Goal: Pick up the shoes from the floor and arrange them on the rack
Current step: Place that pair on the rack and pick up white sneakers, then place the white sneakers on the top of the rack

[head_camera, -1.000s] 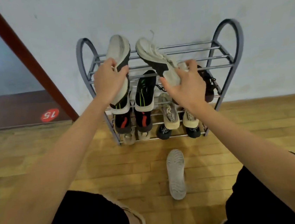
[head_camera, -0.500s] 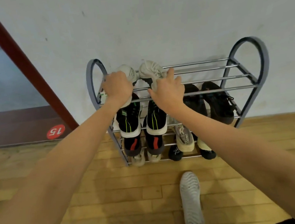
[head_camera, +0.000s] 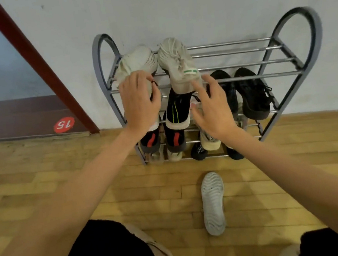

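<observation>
A grey metal rack with silver bars stands against a pale grey wall. Two off-white shoes sit on top, one bearing a small green stripe. Below are black shoes, one with a lime line, and black shoes with red marks. A white-soled shoe lies on the yellow-brown wooden floor. A red round sticker reads 15.

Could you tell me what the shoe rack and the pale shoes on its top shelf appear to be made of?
Grey shoe rack: seemingly metal, with glossy chrome-like rails that catch the light and matte painted end loops. Two off-white sneakers: apparently knitted fabric, with a ribbed, soft-looking weave.
</observation>
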